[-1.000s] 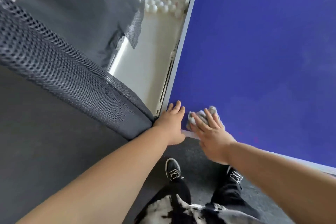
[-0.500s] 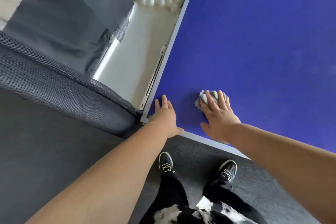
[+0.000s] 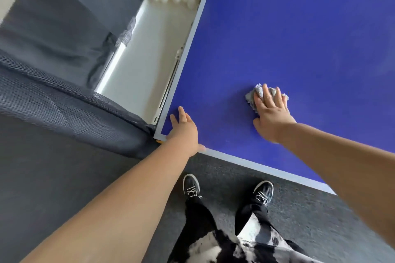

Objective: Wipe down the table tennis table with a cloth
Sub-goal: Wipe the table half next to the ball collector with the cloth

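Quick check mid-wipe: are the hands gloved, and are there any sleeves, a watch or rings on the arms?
No gloves: the left hand and right hand are bare. The left forearm and right forearm are uncovered to the frame's edge, with no sleeve, watch or bracelet showing. No rings can be made out on the fingers.

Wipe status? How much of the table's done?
Done: at most the near-left corner, where the grey cloth sat a second ago. In hand: right hand presses it flat further in on the blue table; left hand rests at the corner. Left: nearly all the surface beyond.
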The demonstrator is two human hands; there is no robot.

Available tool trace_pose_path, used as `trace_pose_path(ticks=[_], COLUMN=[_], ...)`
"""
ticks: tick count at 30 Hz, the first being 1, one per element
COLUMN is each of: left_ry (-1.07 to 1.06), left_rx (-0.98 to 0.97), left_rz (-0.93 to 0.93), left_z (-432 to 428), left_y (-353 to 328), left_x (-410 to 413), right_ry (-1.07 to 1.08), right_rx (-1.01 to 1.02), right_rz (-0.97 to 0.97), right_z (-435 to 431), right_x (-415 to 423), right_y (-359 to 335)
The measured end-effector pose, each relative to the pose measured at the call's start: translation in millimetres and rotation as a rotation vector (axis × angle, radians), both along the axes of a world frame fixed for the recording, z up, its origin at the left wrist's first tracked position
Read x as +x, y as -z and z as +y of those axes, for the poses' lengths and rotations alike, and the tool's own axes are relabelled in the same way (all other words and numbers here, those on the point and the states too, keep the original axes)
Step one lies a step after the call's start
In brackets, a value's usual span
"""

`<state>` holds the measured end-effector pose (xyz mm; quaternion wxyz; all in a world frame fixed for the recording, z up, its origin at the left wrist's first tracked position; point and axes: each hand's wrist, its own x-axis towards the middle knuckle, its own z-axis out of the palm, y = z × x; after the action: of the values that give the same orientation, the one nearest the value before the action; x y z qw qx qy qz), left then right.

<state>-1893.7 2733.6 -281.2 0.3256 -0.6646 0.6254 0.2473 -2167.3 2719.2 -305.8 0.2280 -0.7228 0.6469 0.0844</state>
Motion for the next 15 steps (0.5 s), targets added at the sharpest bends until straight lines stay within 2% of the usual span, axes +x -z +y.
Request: trace_pose_path(ticks=[4, 7, 9, 13, 15], left_ry=[0.01, 0.041, 0.076, 0.192, 0.258], left_rx=[-0.04, -0.085, -0.105, -0.108, -0.132], left_rz=[0.003, 0.029, 0.064, 0.117, 0.131], left_z=[3, 9, 10, 9, 7], left_y=[0, -6, -9, -16, -17], left_x=[1, 6, 17, 42, 52], right_ry=[-0.308, -0.409, -0.309, 0.26, 0.36], right_rx=[-0.057, -0.012, -0.021, 0.035, 0.071], right_rz=[-0.136, -0.151, -0.047, 0.073, 0.121], right_z=[104, 122, 102, 71, 80], right_x=[49, 40, 16, -20, -1], right_y=[15, 11, 4, -17, -11])
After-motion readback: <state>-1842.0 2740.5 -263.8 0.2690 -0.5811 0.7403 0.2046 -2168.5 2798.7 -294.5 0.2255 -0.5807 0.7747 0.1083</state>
